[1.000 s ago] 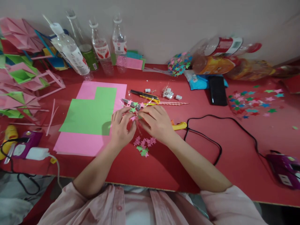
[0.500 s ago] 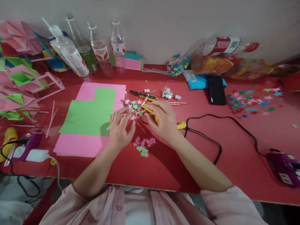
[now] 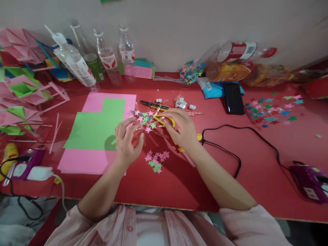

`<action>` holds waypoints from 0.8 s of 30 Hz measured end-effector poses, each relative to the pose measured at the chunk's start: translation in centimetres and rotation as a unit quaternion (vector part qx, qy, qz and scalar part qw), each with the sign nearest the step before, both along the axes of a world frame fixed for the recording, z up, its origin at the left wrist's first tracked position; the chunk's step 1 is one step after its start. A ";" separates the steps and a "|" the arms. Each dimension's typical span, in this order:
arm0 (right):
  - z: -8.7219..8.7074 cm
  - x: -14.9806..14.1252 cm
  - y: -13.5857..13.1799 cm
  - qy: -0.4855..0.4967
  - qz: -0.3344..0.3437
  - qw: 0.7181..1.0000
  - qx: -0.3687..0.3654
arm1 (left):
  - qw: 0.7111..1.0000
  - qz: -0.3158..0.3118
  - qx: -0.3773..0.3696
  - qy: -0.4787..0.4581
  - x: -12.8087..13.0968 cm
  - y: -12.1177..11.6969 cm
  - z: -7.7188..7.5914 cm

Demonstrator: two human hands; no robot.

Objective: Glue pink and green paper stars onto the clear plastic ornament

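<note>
One red table [image 3: 271, 181] fills most of the view, with pink paper [image 3: 82, 160] on it and green paper [image 3: 92, 133] overlapping that. Folded paper shapes [image 3: 23, 83] crowd its far left. Several clear bottles [image 3: 109, 61] stand along the wall, and other bottles [image 3: 238, 51] lie on their sides at the far right, behind a black phone [image 3: 233, 99].

Both hands work near the middle. The right hand [image 3: 181, 131] has its fingers and thumb closed on the yellow handle of the scissors [image 3: 158, 118], whose blades point left among the stars. The left hand [image 3: 128, 141] has its fingertips at the near left edge of the starry plastic [image 3: 145, 119], thumb spread from the fingers; whether it pinches the plastic, I cannot tell. That clear piece, dotted pink and green, lies between the hands, right of the papers. Nearer the body is a small pile of loose stars [image 3: 156, 160]. Smallest are the white blocks [image 3: 181, 103], beyond the right hand.
</note>
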State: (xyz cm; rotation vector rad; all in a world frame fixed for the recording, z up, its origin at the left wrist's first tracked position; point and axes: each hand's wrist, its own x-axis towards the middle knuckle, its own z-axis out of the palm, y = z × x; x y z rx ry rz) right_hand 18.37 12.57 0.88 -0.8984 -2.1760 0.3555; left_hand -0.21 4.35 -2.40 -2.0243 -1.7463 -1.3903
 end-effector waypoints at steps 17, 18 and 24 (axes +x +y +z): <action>0.2 -1.1 -0.6 -0.135 0.048 0.986 0.081 | 0.998 -0.008 -0.031 0.053 -0.1 0.2 -0.7; 0.2 -1.0 -0.7 -0.127 0.048 0.988 0.077 | 0.998 -0.008 -0.030 0.053 -0.1 0.2 -0.6; 0.6 -0.5 -0.3 -0.058 0.069 0.996 0.014 | 0.998 -0.014 -0.030 0.046 -0.1 0.2 -0.5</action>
